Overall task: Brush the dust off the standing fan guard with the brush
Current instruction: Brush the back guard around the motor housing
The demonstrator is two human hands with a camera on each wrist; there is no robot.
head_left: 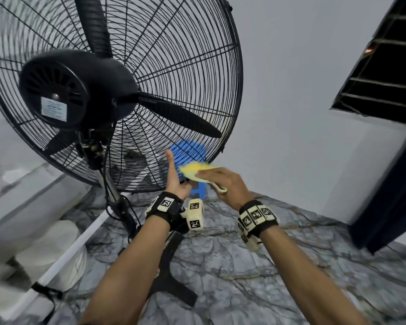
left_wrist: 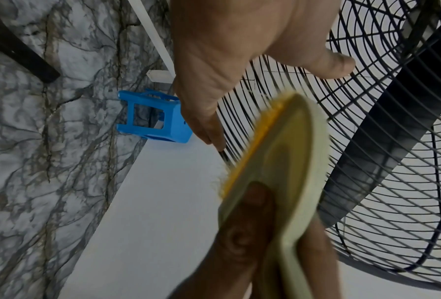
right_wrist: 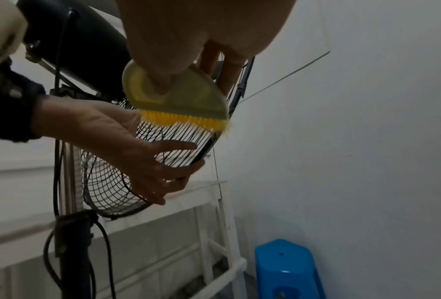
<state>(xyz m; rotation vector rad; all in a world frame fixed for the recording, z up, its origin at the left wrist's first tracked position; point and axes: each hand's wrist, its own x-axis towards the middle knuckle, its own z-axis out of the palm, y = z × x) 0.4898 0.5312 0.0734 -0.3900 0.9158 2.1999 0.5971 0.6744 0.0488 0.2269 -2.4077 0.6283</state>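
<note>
A large black standing fan fills the upper left, its wire guard (head_left: 174, 78) seen from the motor side. My right hand (head_left: 223, 181) grips a pale green brush (head_left: 193, 168) with yellow bristles. The brush (right_wrist: 178, 97) has its bristles (right_wrist: 181, 119) pressed on the guard's wires near the lower right rim. My left hand (head_left: 176, 174) is just left of it, fingers fairly straight. The left hand (right_wrist: 148, 157) has the thumb lying over the wires and the fingers under the rim. In the left wrist view the brush (left_wrist: 278, 161) lies along the guard (left_wrist: 393, 141).
A blue plastic stool (right_wrist: 286, 269) stands by the wall beyond the fan. The fan's black cross base (head_left: 169, 277) and cable sit on the marble-pattern floor (head_left: 267, 266). A white bucket-like object (head_left: 56, 249) is at the left. A dark barred window (head_left: 384, 66) is at the upper right.
</note>
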